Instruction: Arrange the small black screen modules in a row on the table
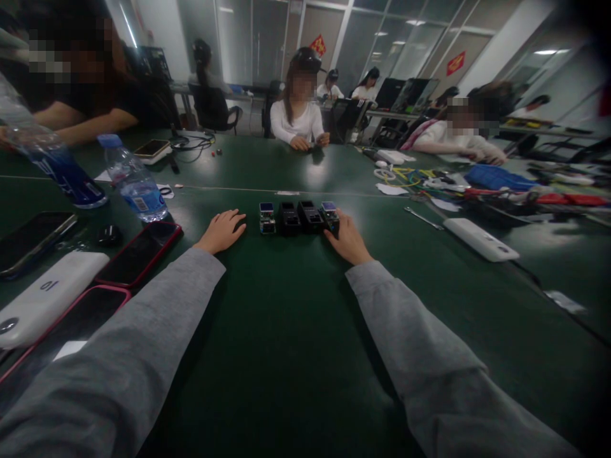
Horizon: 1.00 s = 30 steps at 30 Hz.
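Four small pieces stand in a row at the middle of the green table [267, 318]. At the row's left end is a circuit board with a small screen [267, 218]. Beside it stand two black plastic housings, the left housing [289, 218] and the right housing [310, 217]. A second circuit board [329, 215] is at the right end. My right hand [351, 240] has thumb and fingers around this board's right side. My left hand [222, 231] lies flat on the table, fingers spread, left of the row and apart from it.
To the left are a bottle [136, 184], a larger bottle [62, 159], phones [140, 254] and a white power bank [52, 292]. On the right lie a wrench [423, 218], another power bank [480, 239] and tangled cables [415, 178]. Several people sit around.
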### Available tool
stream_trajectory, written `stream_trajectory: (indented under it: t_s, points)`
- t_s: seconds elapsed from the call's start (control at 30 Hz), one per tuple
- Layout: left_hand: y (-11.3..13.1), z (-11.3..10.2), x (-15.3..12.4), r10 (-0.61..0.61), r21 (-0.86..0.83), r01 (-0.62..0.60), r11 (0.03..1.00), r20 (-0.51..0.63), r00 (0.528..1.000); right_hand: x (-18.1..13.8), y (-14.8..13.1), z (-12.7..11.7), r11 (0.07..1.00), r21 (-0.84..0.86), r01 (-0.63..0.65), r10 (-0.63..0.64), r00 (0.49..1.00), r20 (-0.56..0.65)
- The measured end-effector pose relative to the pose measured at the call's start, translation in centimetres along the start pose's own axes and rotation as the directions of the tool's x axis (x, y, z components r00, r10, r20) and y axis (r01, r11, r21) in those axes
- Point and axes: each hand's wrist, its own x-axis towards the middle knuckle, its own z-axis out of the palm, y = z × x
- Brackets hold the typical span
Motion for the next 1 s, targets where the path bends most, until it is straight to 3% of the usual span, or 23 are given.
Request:
stream_trajectory:
  t_s: [0.47, 1.0]
  points:
    - [-0.09, 0.22, -0.01, 0.009, 0.008, -0.009, 1.0, -0.029, 1.0, -0.13, -0.51, -0.49, 1.0, 0.007, 0.01, -0.01, 0.999, 0.034]
    - [-0.33, 0.45, 0.11, 0.004, 0.009, -0.004, 1.0, -0.028, 1.0, -0.13, -0.4, -0.38, 0.999, 0.01, 0.047, -0.047, 0.999, -0.013]
